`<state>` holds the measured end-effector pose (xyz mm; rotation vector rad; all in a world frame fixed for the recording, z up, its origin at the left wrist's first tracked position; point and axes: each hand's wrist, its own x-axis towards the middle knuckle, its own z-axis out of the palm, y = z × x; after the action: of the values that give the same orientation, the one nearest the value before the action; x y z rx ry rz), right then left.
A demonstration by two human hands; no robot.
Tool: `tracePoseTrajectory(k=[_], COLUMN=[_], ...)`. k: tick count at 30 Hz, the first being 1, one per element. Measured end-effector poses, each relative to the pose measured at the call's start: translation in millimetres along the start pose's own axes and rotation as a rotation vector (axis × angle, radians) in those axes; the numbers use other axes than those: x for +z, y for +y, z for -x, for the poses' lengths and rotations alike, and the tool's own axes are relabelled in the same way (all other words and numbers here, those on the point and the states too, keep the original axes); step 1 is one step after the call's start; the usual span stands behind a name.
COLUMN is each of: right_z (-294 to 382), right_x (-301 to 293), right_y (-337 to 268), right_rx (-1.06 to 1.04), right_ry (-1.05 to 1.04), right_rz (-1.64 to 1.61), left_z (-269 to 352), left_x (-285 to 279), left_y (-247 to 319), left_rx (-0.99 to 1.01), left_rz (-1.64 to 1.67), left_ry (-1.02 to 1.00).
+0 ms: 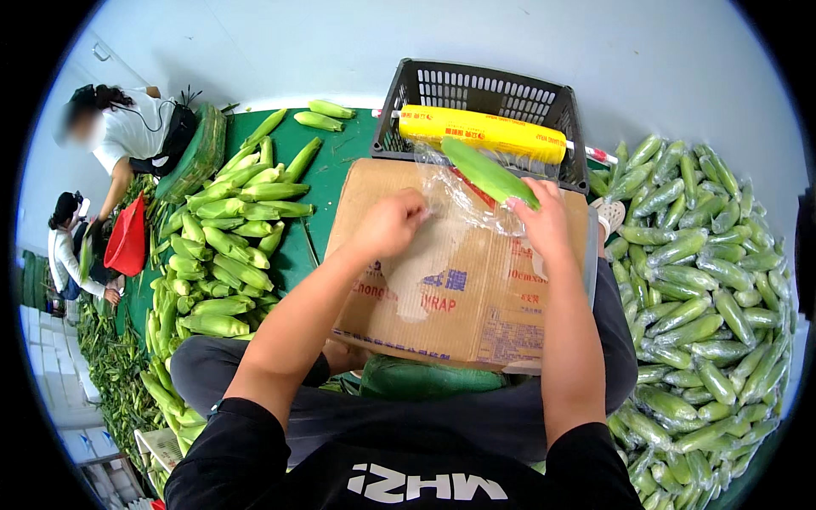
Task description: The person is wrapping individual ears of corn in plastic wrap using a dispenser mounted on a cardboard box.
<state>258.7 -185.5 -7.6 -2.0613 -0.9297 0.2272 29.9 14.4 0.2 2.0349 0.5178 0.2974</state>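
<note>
My right hand point(547, 213) grips the stem end of a green ear of corn in its husk point(488, 172), held slanting over the flattened cardboard box point(408, 255). Beneath the corn, a loose sheet of clear cling film point(440, 185) hangs from a yellow-printed roll point(484, 132). The roll lies across a black plastic crate point(472, 83) on a rod whose ends stick out past the sides. My left hand point(395, 223) is curled with thumb and fingers pinched at the film's near left edge, low over the cardboard.
Unwrapped corn ears point(236, 255) are heaped on the green floor point(319, 172) to my left. Film-wrapped ears point(701, 287) form a large pile at my right. Further left, two people sit near a red basin point(126, 236) and stripped husks point(115, 363).
</note>
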Motion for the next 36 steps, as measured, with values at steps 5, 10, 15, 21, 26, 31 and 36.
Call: tracePoseTrajectory(k=[5, 10, 15, 21, 26, 31, 36], right_z=[15.7, 11.0, 35.0, -0.7, 10.4, 109.3, 123.7], right_x=[-4.0, -9.3, -44.8, -8.8, -29.9, -64.4, -31.9], right_y=[15.9, 33.3, -12.2, 1.6, -3.4, -25.7, -111.8], right_rx=[-0.181, 0.158, 0.599, -0.249, 0.248, 0.388, -0.245], right_ry=[-0.032, -0.183, -0.524, -0.002, -0.381, -0.59, -0.359], right_rz=[-0.044, -0.188, 0.14, 0.09, 0.158, 0.329, 0.537], left_z=[-60.1, -22.1, 48.3, -66.3, -15.7, 90.2, 53.4], left_x=[-16.1, 45.2, 56.1, 30.6, 44.9, 53.1, 39.4], left_y=[65.5, 11.9, 59.1, -0.3, 23.3, 82.8, 66.5], left_rx=[0.034, 0.204, -0.047, 0.108, 0.319, -0.062, -0.02], left_rz=[0.703, -0.477, -0.633, -0.668, -0.635, -0.576, -0.821], left_ry=[0.265, 0.247, -0.172, 0.372, 0.175, -0.545, -0.569])
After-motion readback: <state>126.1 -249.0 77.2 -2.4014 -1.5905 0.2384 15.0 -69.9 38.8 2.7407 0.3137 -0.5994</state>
